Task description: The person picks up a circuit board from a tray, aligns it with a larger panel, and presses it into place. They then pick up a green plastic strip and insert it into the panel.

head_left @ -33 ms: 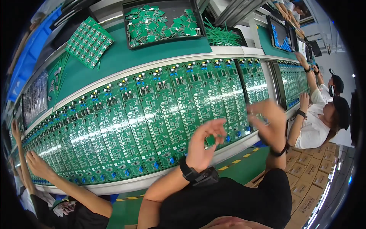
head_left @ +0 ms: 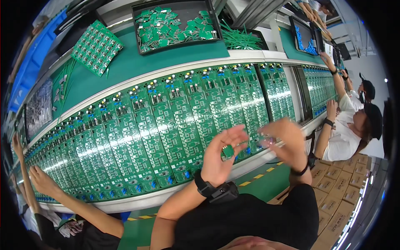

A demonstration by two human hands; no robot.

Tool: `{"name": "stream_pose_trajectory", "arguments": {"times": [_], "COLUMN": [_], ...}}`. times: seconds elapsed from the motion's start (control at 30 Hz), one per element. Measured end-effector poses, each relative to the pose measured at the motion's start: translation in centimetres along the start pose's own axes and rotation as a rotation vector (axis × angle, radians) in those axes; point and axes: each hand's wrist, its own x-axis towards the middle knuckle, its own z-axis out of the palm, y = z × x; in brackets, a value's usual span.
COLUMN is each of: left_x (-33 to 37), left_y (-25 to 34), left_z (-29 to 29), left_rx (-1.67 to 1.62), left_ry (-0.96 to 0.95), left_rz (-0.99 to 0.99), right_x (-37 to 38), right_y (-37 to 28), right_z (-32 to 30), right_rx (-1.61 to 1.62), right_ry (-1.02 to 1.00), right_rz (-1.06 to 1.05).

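Observation:
In my left hand (head_left: pixel 218 160), held palm up with the fingers curled, lies a small green circuit board (head_left: pixel 227 151). To its right is my right hand (head_left: pixel 287 141), smeared by motion, its thumb and fingertips pointing toward the left hand; whether it holds anything is hidden by the blur. Both hands hover over the near edge of a long row of green circuit boards (head_left: pixel 143 141) set side by side. These boards carry blue, yellow and white parts along the far edge and blue parts along the near edge.
A black tray (head_left: pixel 179 49) of small green boards stands beyond the row, beside a tray of green strips (head_left: pixel 241 39). A panel of joined boards (head_left: pixel 98 48) lies at far left. Co-workers' arms (head_left: pixel 75 204) reach in from the left; others work at right near stacked cartons (head_left: pixel 337 187).
My right hand has moved left and slightly down, closer to my left hand. The left hand has shifted a little, and the small board in it shows more plainly.

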Motion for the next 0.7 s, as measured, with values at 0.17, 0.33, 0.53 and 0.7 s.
{"name": "stream_pose_trajectory", "arguments": {"times": [0.17,0.33,0.53,0.7], "left_x": [0.3,0.9,1.1,0.8], "left_y": [0.7,-0.7,-1.2,-1.1], "left_z": [1.5,0.4,-0.5,-0.2], "left_rx": [-0.194,-0.250,-0.329,-0.318], "left_ry": [-0.013,-0.048,-0.034,0.103], "left_rz": [-0.021,-0.030,-0.080,-0.150], "right_x": [-0.7,-1.1,-2.4,-3.1], "right_y": [-2.7,-2.2,-2.3,-1.7], "right_z": [3.4,6.1,5.9,6.4], "right_rx": [0.044,0.067,0.238,0.403], "right_ry": [0.000,0.080,0.098,0.149], "right_rz": [-0.122,-0.152,-0.090,0.016]}}
